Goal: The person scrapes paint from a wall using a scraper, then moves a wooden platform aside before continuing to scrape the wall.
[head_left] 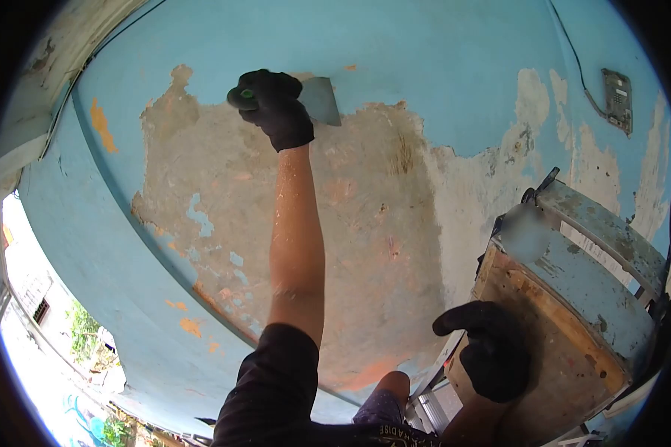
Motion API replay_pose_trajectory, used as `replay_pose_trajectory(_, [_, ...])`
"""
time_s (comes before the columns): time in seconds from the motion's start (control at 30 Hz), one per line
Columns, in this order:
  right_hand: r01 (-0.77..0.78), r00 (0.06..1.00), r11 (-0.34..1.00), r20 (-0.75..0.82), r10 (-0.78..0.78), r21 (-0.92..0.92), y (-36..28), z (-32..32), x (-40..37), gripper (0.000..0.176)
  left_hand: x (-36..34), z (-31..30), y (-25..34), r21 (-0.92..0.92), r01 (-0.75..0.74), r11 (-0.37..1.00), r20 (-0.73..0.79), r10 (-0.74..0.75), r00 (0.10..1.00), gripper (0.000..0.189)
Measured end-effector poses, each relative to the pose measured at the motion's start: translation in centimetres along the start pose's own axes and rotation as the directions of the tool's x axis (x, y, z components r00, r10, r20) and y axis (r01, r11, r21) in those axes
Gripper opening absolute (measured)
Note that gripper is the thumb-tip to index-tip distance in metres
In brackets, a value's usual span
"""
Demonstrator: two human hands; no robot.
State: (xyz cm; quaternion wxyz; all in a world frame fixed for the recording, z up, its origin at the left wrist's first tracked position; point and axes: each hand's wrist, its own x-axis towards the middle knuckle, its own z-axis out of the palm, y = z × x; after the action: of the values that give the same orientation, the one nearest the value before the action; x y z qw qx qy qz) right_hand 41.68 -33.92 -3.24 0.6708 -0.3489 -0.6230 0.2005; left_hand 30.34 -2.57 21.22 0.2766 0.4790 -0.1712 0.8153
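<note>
My left hand, in a black glove, is raised against the wall. It is closed around the handle of a scraper, whose flat metal blade lies along the upper edge of a bare patch in the blue paint. Part of the handle's end, with a green spot, shows by the thumb. Lower down at the right, my black-gloved right hand hovers before a worn wooden board. Its fingers are loosely curled with a gap between them, and nothing shows in it.
Flaking blue paint surrounds the bare plaster. A dark wall-mounted box with a cable is at the upper right. Below it stands a scuffed grey-blue frame joined to the board. An outdoor opening shows at the left.
</note>
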Motion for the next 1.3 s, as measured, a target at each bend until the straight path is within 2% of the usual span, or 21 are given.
replay_pose_trajectory(0.1, [-0.034,0.999,0.999,0.024,0.034,0.000,-0.4,-0.2,0.1,0.040,2.0,-0.5,0.2,-0.081,0.031,0.996,0.109,-0.022,0.994,0.014])
replay_pose_trajectory(0.13, [-0.057,0.998,0.998,0.028,0.058,-0.025,-0.6,-0.2,0.2,0.040,2.1,-0.9,1.1,0.017,-0.059,0.998,0.134,0.056,0.989,0.016])
replay_pose_trajectory(0.23, [-0.017,0.999,0.999,0.031,0.016,0.031,-0.9,-0.1,0.6,0.041,4.1,-3.9,3.9,-0.090,-0.167,0.982,0.311,0.187,0.932,0.023])
replay_pose_trajectory(0.3, [-0.034,0.999,0.999,0.031,0.035,-0.027,-0.5,-0.3,0.5,0.041,2.8,-2.6,0.2,-0.033,-0.159,0.987,0.237,0.163,0.958,0.018])
replay_pose_trajectory(0.37, [-0.052,0.998,0.995,0.036,0.055,-0.082,-0.2,-0.1,0.3,0.041,0.7,0.2,-0.5,0.013,0.006,1.000,-0.026,-0.005,1.000,0.018])
replay_pose_trajectory(0.43, [-0.029,0.999,0.997,0.021,0.027,0.074,-0.2,-0.1,0.1,0.040,1.0,1.2,-0.1,0.026,0.003,1.000,-0.023,-0.002,1.000,0.019])
replay_pose_trajectory(0.5, [-0.023,0.999,1.000,0.047,0.022,0.017,-0.6,-0.3,0.3,0.040,1.3,0.7,0.8,0.043,-0.008,0.999,-0.018,0.009,1.000,0.020])
replay_pose_trajectory(0.57, [-0.001,0.999,0.999,0.052,0.003,-0.034,-0.9,-0.6,0.6,0.040,2.8,-1.3,2.6,-0.228,-0.101,0.968,0.070,0.120,0.990,0.022])
replay_pose_trajectory(0.6, [0.000,0.997,1.000,0.071,0.001,-0.020,-1.1,-0.7,0.7,0.041,3.4,-2.3,3.4,-0.196,-0.162,0.967,0.249,0.209,0.946,0.022])
replay_pose_trajectory(0.63, [-0.003,0.996,1.000,0.091,0.003,-0.005,-1.1,-0.8,0.6,0.041,3.0,-1.5,1.7,-0.197,-0.160,0.967,0.255,0.208,0.944,0.022])
replay_pose_trajectory(0.7, [-0.063,0.997,0.995,0.058,0.058,0.074,0.0,-0.3,-0.3,0.042,-0.4,2.0,-0.6,-0.073,0.023,0.997,-0.231,-0.039,0.972,0.022])
replay_pose_trajectory(0.77, [-0.079,0.997,0.987,0.009,0.079,0.143,0.3,-0.3,-0.1,0.042,-0.1,2.4,-1.3,-0.024,-0.002,1.000,-0.106,0.000,0.994,0.024])
replay_pose_trajectory(0.83, [0.001,0.998,1.000,0.060,0.000,-0.008,-0.3,-0.4,0.1,0.042,1.5,0.2,-2.0,0.148,-0.064,0.987,0.100,0.050,0.994,0.030])
replay_pose_trajectory(0.9, [-0.060,0.997,0.996,0.059,0.057,0.062,-0.5,-0.5,0.0,0.041,2.8,-0.9,0.3,0.015,-0.098,0.995,-0.014,0.098,0.995,0.017])
replay_pose_trajectory(0.97, [-0.109,0.994,0.986,0.037,0.105,0.124,-0.8,-0.1,0.1,0.041,5.5,-4.8,2.5,-0.313,-0.045,0.949,0.477,0.198,0.856,0.015])
replay_pose_trajectory(1.03, [0.054,0.987,0.999,-0.149,-0.053,0.005,-1.2,1.3,0.4,0.034,3.7,-4.5,-0.3,-0.112,-0.041,0.993,0.247,0.068,0.967,0.013])
replay_pose_trajectory(1.1, [0.048,0.988,0.999,-0.146,-0.050,-0.017,-1.0,1.2,-0.2,0.035,-1.1,1.2,-1.2,0.127,0.086,0.988,-0.281,-0.047,0.959,0.020])
replay_pose_trajectory(1.17, [0.065,0.986,0.996,-0.152,-0.074,-0.062,-0.9,1.0,0.2,0.035,-1.4,1.2,-0.6,0.217,0.128,0.968,0.113,-0.155,0.981,0.035])
replay_pose_trajectory(1.23, [-0.001,0.994,1.000,-0.110,0.004,0.028,-1.0,1.0,0.0,0.033,2.0,-2.1,-4.5,0.179,-0.073,0.981,0.076,0.060,0.995,0.024])
replay_pose_trajectory(1.27, [-0.007,0.994,1.000,-0.110,0.010,0.025,-0.8,0.5,-0.1,0.033,1.4,-0.4,-1.0,-0.204,0.035,0.978,0.131,-0.008,0.991,0.009])
replay_pose_trajectory(1.3, [-0.007,1.000,1.000,-0.026,0.007,0.007,-0.4,-0.3,-0.4,0.035,0.9,1.4,2.8,-0.196,-0.063,0.979,0.260,0.113,0.959,0.009])
